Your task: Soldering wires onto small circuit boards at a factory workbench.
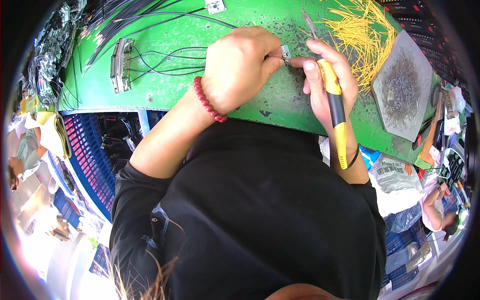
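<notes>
My left hand (245,62), with a red bead bracelet at its wrist, is closed, thumb and forefinger pinched together. Several thin black wires (175,71) run under it from a stack of metal-cased parts (121,66). A small whitish piece (285,51) shows just past its fingertips; what exactly the pinch holds is partly hidden. In my right hand (327,82) lies a yellow and black soldering iron (336,107), its tip pointing up and away from me. The right forefinger reaches to the small piece near the left fingertips.
Loose yellow wires (367,37) lie at the far right beside a grey, scorched plate (404,85). Black wires (117,25) spread over the green tabletop (165,95) at the far left. A blue crate (90,155) stands below the left edge. Another person (435,207) is at the right.
</notes>
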`<action>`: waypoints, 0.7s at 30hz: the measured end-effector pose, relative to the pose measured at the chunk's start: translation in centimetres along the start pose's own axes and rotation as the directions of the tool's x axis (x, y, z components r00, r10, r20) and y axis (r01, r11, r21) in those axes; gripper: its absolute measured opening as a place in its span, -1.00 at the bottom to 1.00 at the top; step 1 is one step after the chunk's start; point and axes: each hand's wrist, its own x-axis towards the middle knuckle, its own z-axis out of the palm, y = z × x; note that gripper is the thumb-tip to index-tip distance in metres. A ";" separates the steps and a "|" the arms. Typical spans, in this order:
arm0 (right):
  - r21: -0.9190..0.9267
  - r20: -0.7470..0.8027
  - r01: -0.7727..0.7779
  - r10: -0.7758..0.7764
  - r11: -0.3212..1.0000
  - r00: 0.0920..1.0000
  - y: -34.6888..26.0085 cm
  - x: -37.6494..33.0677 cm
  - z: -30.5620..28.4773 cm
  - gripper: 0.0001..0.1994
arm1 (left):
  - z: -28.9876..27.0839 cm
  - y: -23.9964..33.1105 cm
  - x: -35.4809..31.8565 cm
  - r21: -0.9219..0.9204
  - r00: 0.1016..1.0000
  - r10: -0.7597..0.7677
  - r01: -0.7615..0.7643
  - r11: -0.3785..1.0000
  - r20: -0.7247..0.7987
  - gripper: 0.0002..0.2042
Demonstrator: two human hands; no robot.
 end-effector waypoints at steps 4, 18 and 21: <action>-0.015 -0.042 0.081 -0.082 0.997 0.996 0.2 0.4 -0.2 -0.78 | -0.2 0.1 0.0 -0.013 1.000 -0.011 0.011 1.000 0.025 -0.89; 0.126 0.043 -0.071 0.066 0.989 0.997 0.2 0.5 0.1 -0.67 | -0.3 -0.1 0.0 -0.042 0.999 -0.014 0.015 0.999 0.031 -0.88; 0.125 0.039 -0.087 0.082 0.988 0.996 0.2 0.5 0.4 -0.60 | -0.2 -0.1 0.0 -0.046 0.999 -0.017 0.018 0.999 0.037 -0.89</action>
